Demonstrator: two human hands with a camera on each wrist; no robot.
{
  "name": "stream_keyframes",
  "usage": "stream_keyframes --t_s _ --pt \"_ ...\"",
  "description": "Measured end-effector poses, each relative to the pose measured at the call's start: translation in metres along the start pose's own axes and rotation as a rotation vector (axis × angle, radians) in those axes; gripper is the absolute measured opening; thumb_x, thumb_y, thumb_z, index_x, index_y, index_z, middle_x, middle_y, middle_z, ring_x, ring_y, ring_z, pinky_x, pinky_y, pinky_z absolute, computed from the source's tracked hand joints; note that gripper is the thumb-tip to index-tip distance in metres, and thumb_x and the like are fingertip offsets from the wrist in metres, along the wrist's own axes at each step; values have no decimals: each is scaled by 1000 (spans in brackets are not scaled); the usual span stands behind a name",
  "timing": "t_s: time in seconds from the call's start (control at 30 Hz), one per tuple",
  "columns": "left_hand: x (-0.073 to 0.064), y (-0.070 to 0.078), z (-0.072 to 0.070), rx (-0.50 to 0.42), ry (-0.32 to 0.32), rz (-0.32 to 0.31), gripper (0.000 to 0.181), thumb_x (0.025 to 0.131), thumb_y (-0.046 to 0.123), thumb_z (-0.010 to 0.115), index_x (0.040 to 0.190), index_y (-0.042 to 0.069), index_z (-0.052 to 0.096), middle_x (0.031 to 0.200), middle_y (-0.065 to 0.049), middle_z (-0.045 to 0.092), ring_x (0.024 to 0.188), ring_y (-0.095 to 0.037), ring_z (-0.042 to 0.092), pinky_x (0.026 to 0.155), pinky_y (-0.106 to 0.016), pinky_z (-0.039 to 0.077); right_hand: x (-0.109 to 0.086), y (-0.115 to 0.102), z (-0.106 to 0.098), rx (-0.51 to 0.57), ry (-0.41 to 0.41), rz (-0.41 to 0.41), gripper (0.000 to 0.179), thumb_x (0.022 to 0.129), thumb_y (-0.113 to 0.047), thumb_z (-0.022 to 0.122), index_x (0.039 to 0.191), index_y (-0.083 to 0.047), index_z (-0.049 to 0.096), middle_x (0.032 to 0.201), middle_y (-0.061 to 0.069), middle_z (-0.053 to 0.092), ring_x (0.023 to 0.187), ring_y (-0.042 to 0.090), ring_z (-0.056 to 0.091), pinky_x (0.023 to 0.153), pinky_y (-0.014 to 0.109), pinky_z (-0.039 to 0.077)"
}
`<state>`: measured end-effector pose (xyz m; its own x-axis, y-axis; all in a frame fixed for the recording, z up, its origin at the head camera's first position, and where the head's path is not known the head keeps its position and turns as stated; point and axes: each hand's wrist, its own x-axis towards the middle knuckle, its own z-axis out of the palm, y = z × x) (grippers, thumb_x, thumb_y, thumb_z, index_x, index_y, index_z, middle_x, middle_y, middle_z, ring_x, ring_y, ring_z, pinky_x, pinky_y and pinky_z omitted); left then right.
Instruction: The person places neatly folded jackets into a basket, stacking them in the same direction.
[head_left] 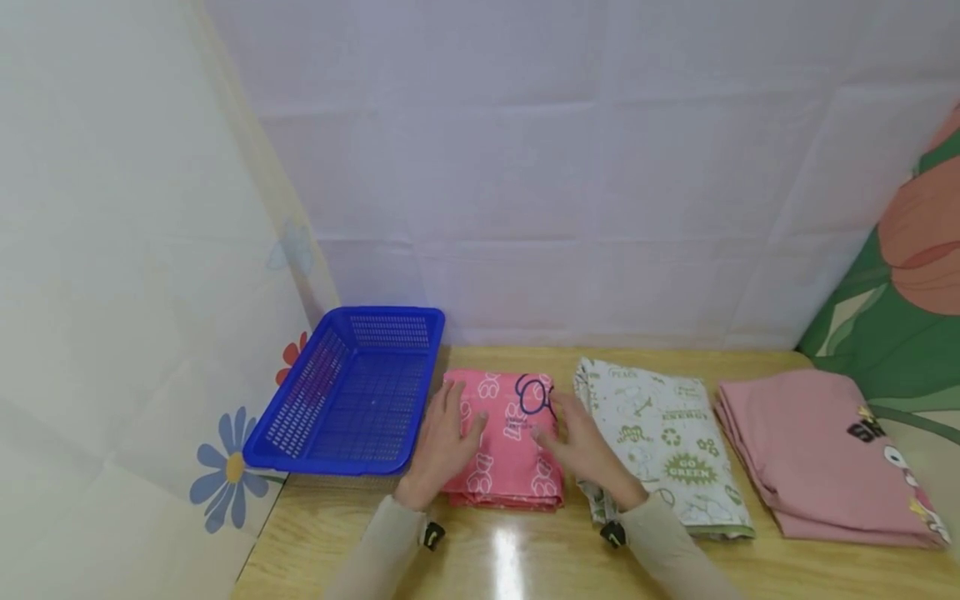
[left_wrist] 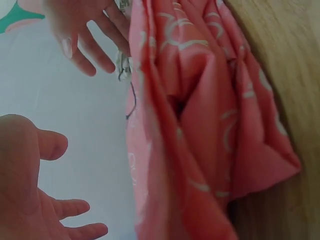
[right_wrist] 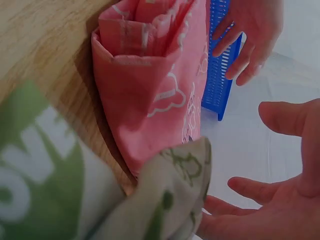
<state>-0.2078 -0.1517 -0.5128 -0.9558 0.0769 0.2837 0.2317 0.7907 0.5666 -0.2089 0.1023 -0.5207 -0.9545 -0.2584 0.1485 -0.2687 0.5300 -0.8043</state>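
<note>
A folded pink cloth (head_left: 498, 471) with white bear outlines and a dark blue bow lies between the two hands. My left hand (head_left: 438, 442) is over its left edge, fingers spread and relaxed. On the other side my right hand (head_left: 588, 446) hovers with loosely spread fingers, between the pink cloth and a folded white cloth (head_left: 660, 417) with green print. Both wrist views show nothing held in either hand. Layered folds of the pink cloth (left_wrist: 195, 90) face the left wrist camera. In the right wrist view, a corner of the white cloth (right_wrist: 172, 190) stands close beside the right hand.
A blue plastic basket (head_left: 375, 408) with nothing in it stands at the left. Farther right lies a folded dusty-pink garment (head_left: 802, 450) with a printed figure. All rest on a wooden table (head_left: 465, 558), with a pale hanging sheet (head_left: 525, 183) behind it.
</note>
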Motion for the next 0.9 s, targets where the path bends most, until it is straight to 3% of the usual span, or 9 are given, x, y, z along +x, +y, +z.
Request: stream_keyframes --t_s 0.17,0.6,0.77,0.9 --pt "-1 -10 7 -48 15 -27 70 104 31 65 159 -5 41 165 -35 35 150 -52 39 124 -65 33 0 0 9 -39 -5 -9 75 100 -27 75 161 1 39 161 26 45 145 43 49 120 62 41" --pt "-5 -29 20 -165 6 -83 64 104 24 66 159 -1 42 170 -33 24 150 -56 38 120 -70 36 0 4 23 -24 -33 112 84 100 -39 73 166 -5 33 175 23 23 160 46 27 125 69 27" --pt "-5 -34 22 -172 -6 -101 64 104 24 65 159 -1 42 170 -35 23 151 -55 36 121 -69 35 1 5 28 -14 -15 120 83 100 -38 73 165 -4 35 174 26 22 160 49 24 124 72 25" --pt "-7 -37 22 -180 -19 -120 66 104 26 64 160 0 41 169 -36 24 152 -56 35 122 -69 33 1 7 30 -3 1 134 79 100 -36 73 163 -3 38 171 29 27 156 52 30 120 75 30"
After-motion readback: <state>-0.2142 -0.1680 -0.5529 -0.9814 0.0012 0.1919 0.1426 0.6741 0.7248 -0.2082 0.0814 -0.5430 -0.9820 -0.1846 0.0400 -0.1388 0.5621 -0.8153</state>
